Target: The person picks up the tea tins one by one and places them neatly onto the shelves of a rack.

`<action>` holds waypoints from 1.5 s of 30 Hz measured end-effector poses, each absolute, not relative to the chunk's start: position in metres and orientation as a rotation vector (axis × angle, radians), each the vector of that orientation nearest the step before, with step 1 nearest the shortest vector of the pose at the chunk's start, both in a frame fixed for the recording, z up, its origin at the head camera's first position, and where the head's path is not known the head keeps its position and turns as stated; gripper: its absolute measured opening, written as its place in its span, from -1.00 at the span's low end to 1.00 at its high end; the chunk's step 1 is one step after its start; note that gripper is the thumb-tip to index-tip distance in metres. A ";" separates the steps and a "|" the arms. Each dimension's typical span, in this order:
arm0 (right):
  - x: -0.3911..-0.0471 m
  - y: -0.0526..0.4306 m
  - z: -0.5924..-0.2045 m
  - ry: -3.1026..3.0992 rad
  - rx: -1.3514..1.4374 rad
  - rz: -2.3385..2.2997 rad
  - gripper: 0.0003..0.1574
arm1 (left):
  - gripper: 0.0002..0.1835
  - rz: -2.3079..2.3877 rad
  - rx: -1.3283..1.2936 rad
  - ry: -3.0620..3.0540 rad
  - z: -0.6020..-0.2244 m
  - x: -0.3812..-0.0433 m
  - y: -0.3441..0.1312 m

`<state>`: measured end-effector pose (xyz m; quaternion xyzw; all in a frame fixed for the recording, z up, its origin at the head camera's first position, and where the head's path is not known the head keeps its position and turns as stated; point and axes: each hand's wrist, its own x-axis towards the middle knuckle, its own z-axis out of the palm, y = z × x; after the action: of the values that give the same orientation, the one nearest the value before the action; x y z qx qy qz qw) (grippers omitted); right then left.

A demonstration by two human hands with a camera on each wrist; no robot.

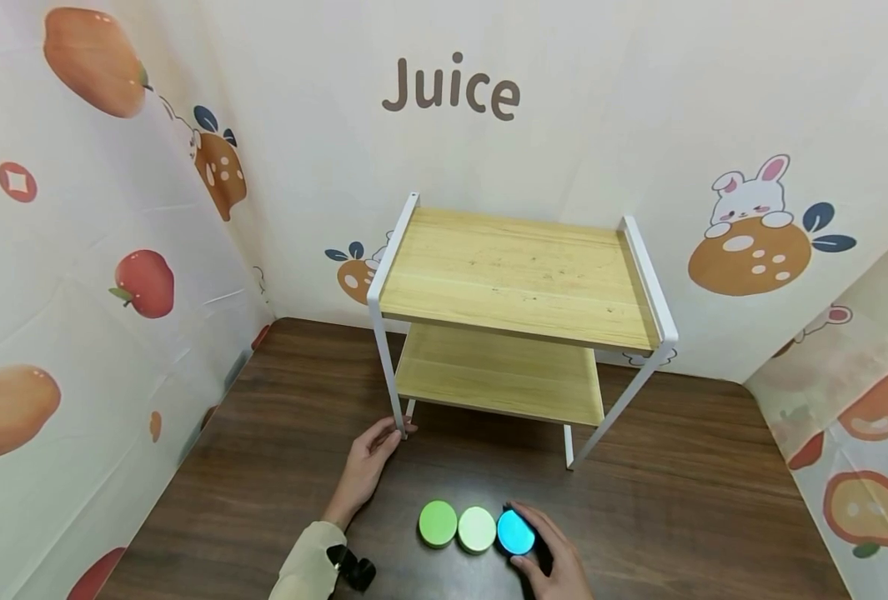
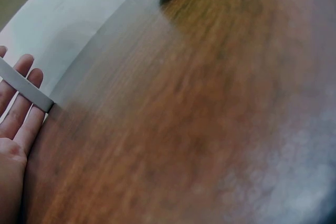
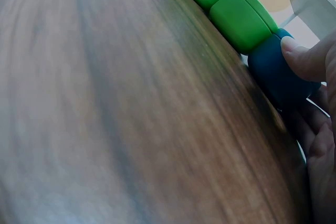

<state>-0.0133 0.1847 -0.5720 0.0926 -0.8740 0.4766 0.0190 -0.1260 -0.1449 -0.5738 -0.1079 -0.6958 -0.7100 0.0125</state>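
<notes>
A small two-tier shelf (image 1: 519, 279) with wood-look boards and a white frame stands on the dark wooden table. My left hand (image 1: 368, 458) holds the foot of its front left leg (image 2: 26, 86), with the fingers behind the leg and their tips showing past it. In front of the shelf, three small round lidded containers sit side by side: a green one (image 1: 438, 523), a paler green one (image 1: 477, 530) and a blue one (image 1: 516, 533). My right hand (image 1: 556, 550) grips the blue container from the right, thumb on the near side and fingers on the far side.
The table (image 1: 684, 500) runs back to a printed curtain (image 1: 564, 125) behind the shelf, with more curtain on both sides. A black strap with a small device (image 1: 353, 568) is on my left wrist. The shelf's right leg (image 1: 612, 417) stands behind the right hand.
</notes>
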 end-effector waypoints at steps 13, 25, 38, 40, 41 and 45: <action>-0.012 0.185 -0.573 -2.697 0.319 1.425 -0.05 | -0.59 -2.214 -0.317 -2.185 -0.572 -0.124 -0.145; -0.010 0.184 -0.573 -2.690 0.320 1.423 -0.05 | -0.59 -2.212 -0.314 -2.181 -0.572 -0.123 -0.145; -0.012 0.185 -0.573 -2.676 0.334 1.422 -0.06 | -0.59 -2.219 -0.320 -2.173 -0.570 -0.125 -0.144; -0.012 0.185 -0.574 -2.671 0.342 1.423 -0.06 | -0.58 -2.220 -0.322 -2.171 -0.571 -0.125 -0.144; -0.012 0.185 -0.574 -2.673 0.343 1.422 -0.06 | -0.58 -2.221 -0.323 -2.171 -0.571 -0.125 -0.144; -0.012 0.185 -0.574 -2.684 0.332 1.430 -0.06 | -0.58 -2.230 -0.318 -2.167 -0.572 -0.125 -0.144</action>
<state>-0.0120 0.1850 -0.5741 0.1084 -0.8766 0.4670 0.0411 -0.1254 -0.1443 -0.5724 -0.1016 -0.6933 -0.7134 0.0079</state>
